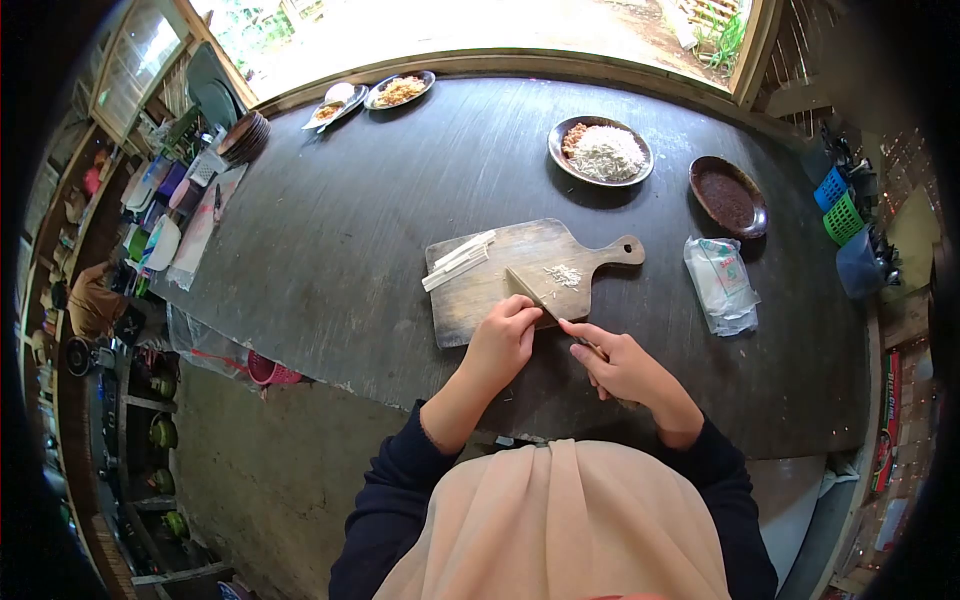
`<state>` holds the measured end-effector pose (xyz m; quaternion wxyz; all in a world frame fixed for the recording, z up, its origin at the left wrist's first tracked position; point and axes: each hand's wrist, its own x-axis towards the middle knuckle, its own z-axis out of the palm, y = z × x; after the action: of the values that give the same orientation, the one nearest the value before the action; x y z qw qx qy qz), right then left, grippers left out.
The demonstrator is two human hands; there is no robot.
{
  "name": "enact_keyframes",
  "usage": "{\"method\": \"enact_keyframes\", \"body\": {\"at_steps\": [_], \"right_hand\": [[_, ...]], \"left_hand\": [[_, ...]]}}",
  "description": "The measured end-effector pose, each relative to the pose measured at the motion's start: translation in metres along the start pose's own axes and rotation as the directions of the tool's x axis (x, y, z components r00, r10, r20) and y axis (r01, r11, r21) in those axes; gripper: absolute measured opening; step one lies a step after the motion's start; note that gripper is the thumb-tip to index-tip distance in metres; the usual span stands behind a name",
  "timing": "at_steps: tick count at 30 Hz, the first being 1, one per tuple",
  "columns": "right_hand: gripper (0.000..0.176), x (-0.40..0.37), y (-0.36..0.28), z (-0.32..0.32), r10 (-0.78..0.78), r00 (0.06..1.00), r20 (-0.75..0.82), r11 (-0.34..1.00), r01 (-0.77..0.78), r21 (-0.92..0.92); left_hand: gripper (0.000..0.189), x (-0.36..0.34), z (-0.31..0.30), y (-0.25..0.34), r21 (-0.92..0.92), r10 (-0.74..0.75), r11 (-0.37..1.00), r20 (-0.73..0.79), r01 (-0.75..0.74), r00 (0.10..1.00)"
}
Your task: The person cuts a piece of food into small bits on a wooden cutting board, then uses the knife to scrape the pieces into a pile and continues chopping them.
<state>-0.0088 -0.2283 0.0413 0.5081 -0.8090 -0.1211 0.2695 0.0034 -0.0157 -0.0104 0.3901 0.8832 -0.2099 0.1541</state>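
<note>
A wooden cutting board [520, 236] with a handle lies on the dark table. My right hand [625, 365] is closed round the handle of a knife [528, 289], whose blade points up and left over the board. Beside the blade, at the board's lower edge, my left hand [508, 338] has its fingers curled together; what they hold, if anything, is hidden. White sticks [460, 260] lie at the board's upper left. A small heap of chopped white bits [564, 275] is right of the blade.
Behind the board is a plate of white and reddish-brown food [606, 153]. A brown oval dish [727, 196] and a plastic packet [721, 285] are to the right. Two small plates of food [400, 91] stand at the back left. Stacked brown dishes [244, 137] are farther left.
</note>
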Motion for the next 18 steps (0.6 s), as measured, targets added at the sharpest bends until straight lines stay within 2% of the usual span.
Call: {"method": "enact_keyframes", "body": {"at_steps": [18], "right_hand": [[0.039, -0.0071, -0.0018, -0.0015, -0.009, 1.0, 0.006, 0.999, 0.01, -0.032]], "left_hand": [[0.015, -0.0011, 0.0005, 0.0056, 0.091, 0.008, 0.996, 0.008, -0.009, 1.0]]}}
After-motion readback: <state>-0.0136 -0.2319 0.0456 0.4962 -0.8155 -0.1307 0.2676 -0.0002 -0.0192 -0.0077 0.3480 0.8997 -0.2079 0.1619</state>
